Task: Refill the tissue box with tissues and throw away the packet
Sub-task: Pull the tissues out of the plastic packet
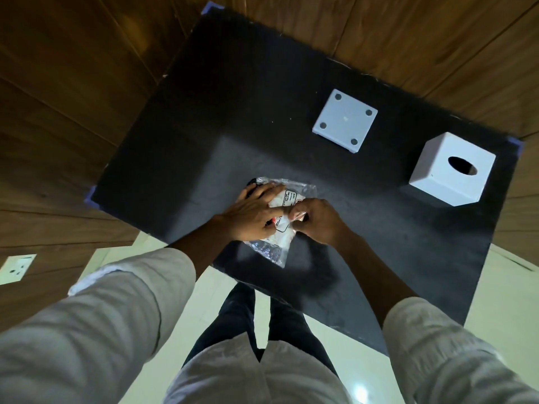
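Observation:
A clear plastic tissue packet (280,243) with a printed label and white tissues inside lies near the front of the black table (221,97). My left hand (252,215) presses flat on its left half, fingers spread. My right hand (316,221) pinches the packet's plastic at its right edge. The white cube tissue box cover (437,182), with a dark oval slot on top, stands at the right of the table. Its white square base (345,119), with a round foot at each corner, lies upside down behind the packet.
Wooden wall panels surround the table's far and left sides. A white wall socket (17,269) is at the lower left. Pale floor tiles (519,301) show beside the table's front edge, where my legs stand.

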